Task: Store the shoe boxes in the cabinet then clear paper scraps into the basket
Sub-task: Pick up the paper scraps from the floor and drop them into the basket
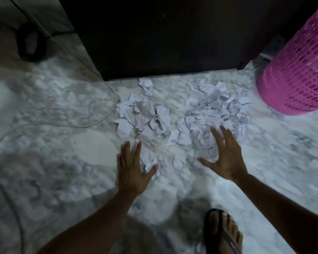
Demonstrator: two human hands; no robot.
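Both hands spread wide and empty: left hand (131,170) and right hand (226,158) flank the crumpled white paper scraps (200,114) just ahead; pink mesh basket (297,70) stands beyond, rightward.

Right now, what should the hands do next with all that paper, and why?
Probably sweep both open hands, left hand and right hand, together to bunch the paper scraps, since they lie scattered loose on the floor and the pink basket holds none visibly.
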